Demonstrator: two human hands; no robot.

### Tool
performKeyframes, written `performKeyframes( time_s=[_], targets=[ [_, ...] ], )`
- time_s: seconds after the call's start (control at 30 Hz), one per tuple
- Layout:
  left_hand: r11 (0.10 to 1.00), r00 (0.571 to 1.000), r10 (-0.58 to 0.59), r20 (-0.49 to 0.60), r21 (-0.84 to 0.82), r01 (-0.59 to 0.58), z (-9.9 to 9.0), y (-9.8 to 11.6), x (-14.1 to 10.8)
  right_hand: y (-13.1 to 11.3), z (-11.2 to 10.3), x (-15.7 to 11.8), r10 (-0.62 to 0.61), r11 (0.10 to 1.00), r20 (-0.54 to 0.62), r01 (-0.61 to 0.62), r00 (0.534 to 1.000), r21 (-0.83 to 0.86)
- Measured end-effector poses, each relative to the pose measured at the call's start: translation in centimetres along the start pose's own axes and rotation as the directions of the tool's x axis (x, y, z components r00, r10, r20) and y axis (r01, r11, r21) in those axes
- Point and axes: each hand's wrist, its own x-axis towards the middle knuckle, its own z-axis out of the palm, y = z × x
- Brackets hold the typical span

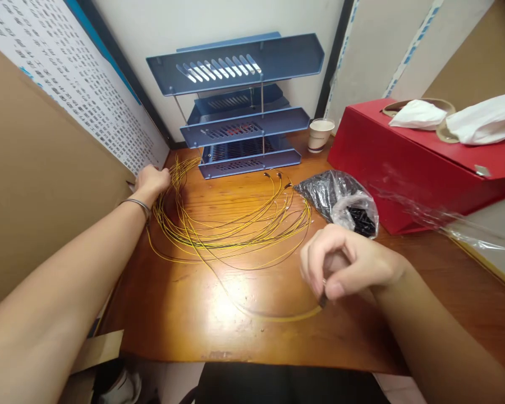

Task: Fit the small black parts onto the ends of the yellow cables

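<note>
My right hand (349, 266) is closed in a pinch above the front right of the wooden table. Between thumb and fingers it has the end of a thin yellow cable (278, 318), with a dark connector (322, 301) just below the fingertips. From there the cable curves left and back into a loose coil of yellow and dark cables (231, 242). My left hand (151, 182), a metal bangle at its wrist, is curled closed at the coil's left side. What its fingers hold is hidden. Several black-tipped cable ends (279, 177) lie at the coil's back right.
A blue tiered desk tray (244, 123) stands behind the coil. Right of it are a paper cup (320, 135), a clear plastic bag of small black parts (340, 202) and a red box (382, 168) with tissues. A printed panel (79, 73) borders the table's left side.
</note>
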Motion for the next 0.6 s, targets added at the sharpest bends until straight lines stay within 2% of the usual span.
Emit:
performKeyframes(
  time_s=[0.07, 0.1, 0.17, 0.2, 0.27, 0.33, 0.37, 0.43, 0.5, 0.6],
  targets=[
    [0.995, 0.993, 0.002, -0.114, 0.097, 0.009, 0.3, -0.4, -0.9, -0.1, 0.3, 0.2, 0.048, 0.993, -0.177, -0.066, 0.983, -0.095],
    [0.991, 0.988, 0.024, -0.15, 0.133, -0.004, 0.6, -0.2, -1.5, -0.2, 0.4, 0.4, 0.045, 0.981, -0.276, -0.094, 0.96, -0.168],
    [0.983, 0.986, 0.095, -0.14, 0.17, -0.071, 1.8, 0.6, -3.2, 0.0, 0.3, 0.9, -0.027, 0.932, -0.488, -0.154, 0.872, -0.327],
    [0.976, 0.984, 0.15, -0.1, 0.173, -0.131, 2.5, 1.4, -4.3, 0.2, 0.1, 1.1, -0.078, 0.902, -0.587, -0.194, 0.806, -0.386],
    [0.941, 0.946, 0.31, 0.097, 0.107, -0.32, 4.3, 3.4, -7.3, 0.9, -0.6, 1.4, -0.174, 0.857, -0.735, -0.268, 0.655, -0.441],
    [0.906, 0.857, 0.421, 0.298, -0.092, -0.414, 6.2, 5.7, -11.0, 1.7, -1.5, 1.5, -0.232, 0.841, -0.807, -0.305, 0.542, -0.447],
    [0.892, 0.81, 0.451, 0.375, -0.191, -0.409, 7.1, 6.9, -13.0, 2.0, -2.0, 1.4, -0.26, 0.836, -0.828, -0.314, 0.496, -0.451],
    [0.878, 0.726, 0.475, 0.498, -0.32, -0.355, 8.5, 8.9, -16.5, 2.4, -2.8, 1.1, -0.296, 0.818, -0.847, -0.34, 0.442, -0.464],
    [0.886, 0.693, 0.46, 0.555, -0.341, -0.315, 9.4, 10.4, -19.1, 2.6, -3.3, 0.8, -0.308, 0.81, -0.851, -0.352, 0.425, -0.469],
    [0.887, 0.657, 0.461, 0.597, -0.324, -0.329, 10.3, 11.2, -21.2, 2.6, -3.6, 0.6, -0.311, 0.823, -0.855, -0.333, 0.414, -0.461]
  ],
)
